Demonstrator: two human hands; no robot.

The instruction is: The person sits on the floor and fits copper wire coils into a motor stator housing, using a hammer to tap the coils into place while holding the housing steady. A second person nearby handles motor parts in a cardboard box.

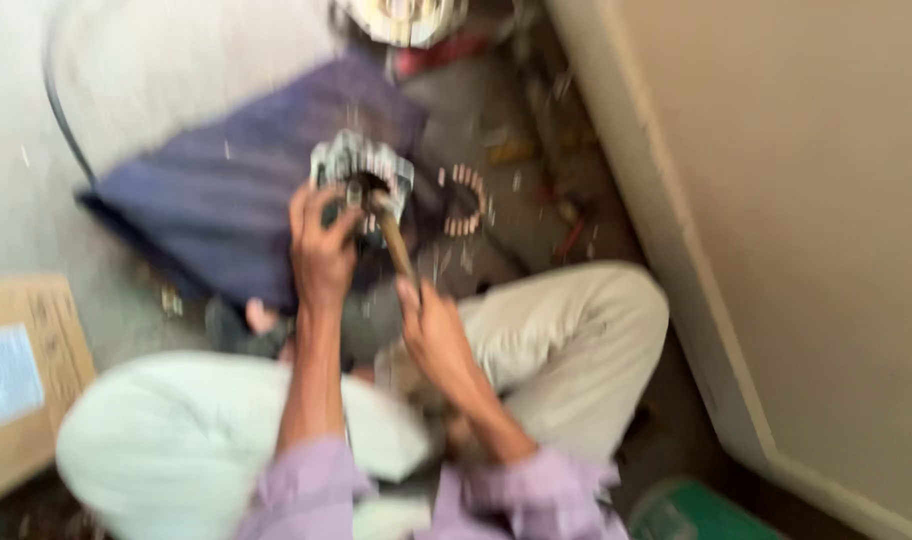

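I am sitting on the floor with my knees bent, and the view is blurred. My left hand is closed over the near edge of a grey metal housing — a round, finned part with a dark hole in its middle — which rests on a dark blue cloth spread on the floor ahead of me. My right hand is clamped around the near end of a wooden handle; the handle slants up and away to the left, and its far end reaches the dark hole of the housing, just beside my left fingers. Whether it has a metal head there I cannot tell.

Just right of the housing lies a ring of small pale teeth on the floor, with bits of scrap scattered around it. A cardboard box sits at the near left, and a black cable curves along the far left. A pale wall panel fills the right side — at its foot, near right, is a green lid. At the far edge, a round metal part shows partly
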